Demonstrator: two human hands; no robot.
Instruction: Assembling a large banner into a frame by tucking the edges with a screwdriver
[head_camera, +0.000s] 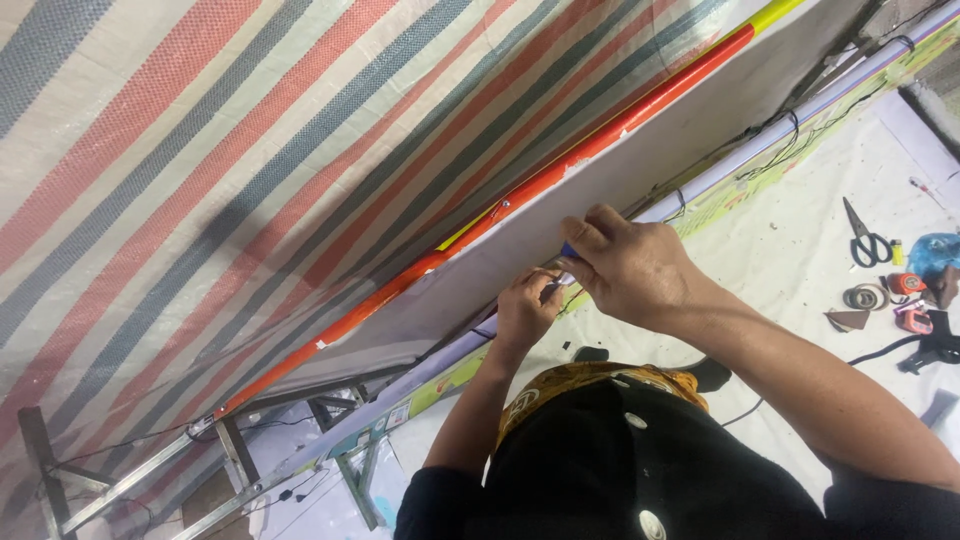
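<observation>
My right hand (630, 268) presses against the lower edge of a long white panel (640, 165) and pinches a small blue object (568, 250) at its fingertips. Just below it, my left hand (527, 308) is curled around a small dark tool or fastener at the same spot; what it is I cannot tell. The panel has an orange strip (520, 190) along its upper edge. A pale tube (760, 150) with a thin black cable tied along it runs below the panel.
A striped red, grey and white tarp (220, 170) fills the left. Metal frame legs (235, 450) stand at the lower left. On the white sheet at right lie scissors (862, 238), tape rolls (868, 296), a measuring tape (906, 283) and a black cable (890, 350).
</observation>
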